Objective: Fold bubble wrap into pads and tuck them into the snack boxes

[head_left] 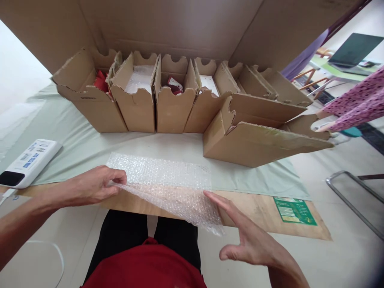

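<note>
A clear sheet of bubble wrap (162,176) lies on the table's near edge, its front part lifted and hanging over the edge. My left hand (96,186) pinches the wrap's left near corner with closed fingers. My right hand (246,236) is open, fingers stretched out, its fingertips touching the wrap's right near end.
A row of open cardboard boxes (139,96) stands at the back on a pale green cloth (75,140), some holding red items (100,82). A larger box (258,136) lies at right. A white device (28,162) sits at left. Another person's sleeve (354,106) is at far right.
</note>
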### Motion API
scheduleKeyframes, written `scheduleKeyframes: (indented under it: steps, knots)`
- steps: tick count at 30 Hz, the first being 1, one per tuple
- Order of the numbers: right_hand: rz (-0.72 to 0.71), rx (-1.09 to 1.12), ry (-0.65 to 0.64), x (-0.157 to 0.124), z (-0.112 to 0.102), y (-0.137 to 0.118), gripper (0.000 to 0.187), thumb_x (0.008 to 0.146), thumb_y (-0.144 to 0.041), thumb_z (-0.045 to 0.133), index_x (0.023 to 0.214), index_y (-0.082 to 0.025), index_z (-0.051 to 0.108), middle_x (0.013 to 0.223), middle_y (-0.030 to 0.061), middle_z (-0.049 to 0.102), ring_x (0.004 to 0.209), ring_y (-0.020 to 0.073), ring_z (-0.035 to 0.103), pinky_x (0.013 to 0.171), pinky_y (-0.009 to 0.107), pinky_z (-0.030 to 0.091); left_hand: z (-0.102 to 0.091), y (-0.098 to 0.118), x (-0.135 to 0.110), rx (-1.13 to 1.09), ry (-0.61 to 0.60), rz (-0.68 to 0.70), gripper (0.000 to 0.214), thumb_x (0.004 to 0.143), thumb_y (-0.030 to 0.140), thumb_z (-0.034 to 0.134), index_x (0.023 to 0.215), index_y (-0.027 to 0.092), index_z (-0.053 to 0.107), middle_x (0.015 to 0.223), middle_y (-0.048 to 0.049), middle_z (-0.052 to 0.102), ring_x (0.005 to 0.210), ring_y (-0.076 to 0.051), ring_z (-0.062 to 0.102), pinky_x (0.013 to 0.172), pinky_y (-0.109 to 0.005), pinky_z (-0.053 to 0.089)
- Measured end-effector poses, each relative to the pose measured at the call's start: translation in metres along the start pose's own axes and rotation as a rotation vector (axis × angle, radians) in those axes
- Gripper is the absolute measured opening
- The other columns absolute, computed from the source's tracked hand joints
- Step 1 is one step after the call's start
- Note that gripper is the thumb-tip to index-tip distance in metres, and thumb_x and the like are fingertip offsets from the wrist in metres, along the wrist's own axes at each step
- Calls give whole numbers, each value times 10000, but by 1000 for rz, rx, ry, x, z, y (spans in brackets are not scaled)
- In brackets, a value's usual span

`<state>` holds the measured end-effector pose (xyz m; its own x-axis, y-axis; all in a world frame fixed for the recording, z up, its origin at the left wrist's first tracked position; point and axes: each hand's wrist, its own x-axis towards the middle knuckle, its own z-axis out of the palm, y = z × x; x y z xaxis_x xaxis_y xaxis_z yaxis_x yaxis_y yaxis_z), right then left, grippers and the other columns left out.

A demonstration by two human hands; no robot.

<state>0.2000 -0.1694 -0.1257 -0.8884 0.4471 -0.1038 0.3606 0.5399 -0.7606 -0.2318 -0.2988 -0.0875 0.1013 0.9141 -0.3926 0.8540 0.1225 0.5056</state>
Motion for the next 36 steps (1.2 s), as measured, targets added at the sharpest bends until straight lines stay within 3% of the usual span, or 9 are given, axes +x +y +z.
scheduleKeyframes:
  steps: [3, 5, 7, 9, 13, 19, 23, 29, 36]
  knots:
    - [27, -23, 132, 6, 9, 3, 806, 865, -583, 758, 1549, -282, 455, 1550, 124, 507, 1431, 330, 475, 1184, 505, 411, -8, 4, 10, -44, -50, -18, 190, 874, 334, 479, 785, 215, 596, 687, 18, 574, 599, -138, 451, 568, -240, 348]
    - [79, 15, 251, 19, 15, 6, 404, 957, -460, 655, 1304, -254, 675, 1312, 107, 696, 1239, 295, 639, 1074, 458, 515, -16, 2, 16, -99, -67, -38, 216, 866, 379, 499, 749, 213, 573, 686, 16, 562, 613, -144, 466, 572, -235, 357]
    - [157, 107, 377, 35, 20, 10, 254, 983, -405, 570, 1025, -228, 747, 1009, 75, 770, 955, 249, 726, 880, 377, 591, -24, -6, 17, -169, -73, -82, 233, 841, 425, 539, 762, 213, 593, 695, 13, 578, 626, -154, 500, 573, -231, 374]
    - [224, 201, 483, 48, 21, 11, 261, 959, -405, 563, 911, -213, 734, 842, 51, 751, 786, 220, 713, 732, 320, 587, -32, -20, 12, -254, -44, -156, 255, 814, 450, 587, 879, 215, 662, 800, -7, 663, 716, -184, 589, 630, -236, 431]
    - [282, 265, 572, 59, 17, 10, 251, 913, -411, 586, 876, -205, 724, 785, 33, 720, 742, 198, 677, 694, 284, 546, -33, -46, -8, -418, 51, -318, 471, 736, 477, 701, 1134, 227, 683, 1113, -62, 747, 1058, -280, 668, 849, -308, 510]
    - [327, 187, 604, 64, 11, 7, 304, 902, -465, 596, 764, -206, 678, 729, 17, 639, 669, 171, 579, 623, 270, 467, -6, -54, -6, -397, 229, -379, 392, 800, 612, 601, 840, 225, 646, 751, 18, 635, 712, -178, 559, 653, -255, 419]
    - [399, 154, 619, 73, 8, 8, 308, 901, -490, 572, 779, -214, 632, 696, 8, 637, 599, 166, 567, 582, 276, 450, 4, -57, 8, -374, 291, -410, 403, 806, 623, 556, 849, 226, 614, 745, 13, 655, 694, -187, 574, 633, -272, 419]
    - [456, -202, 653, 83, 13, 12, 303, 943, -486, 523, 828, -227, 631, 755, 30, 715, 646, 196, 630, 635, 297, 433, 7, -46, 21, -17, 452, -420, 277, 927, 486, 480, 938, 242, 609, 724, 35, 693, 636, -175, 607, 620, -252, 414]
    - [390, -525, 720, 87, 25, 29, 410, 1027, -497, 433, 842, -206, 655, 757, 59, 730, 625, 194, 649, 567, 281, 374, 25, -44, 31, 480, 563, -392, 333, 1036, 413, 398, 1117, 188, 629, 790, -52, 743, 703, -248, 670, 577, -265, 344]
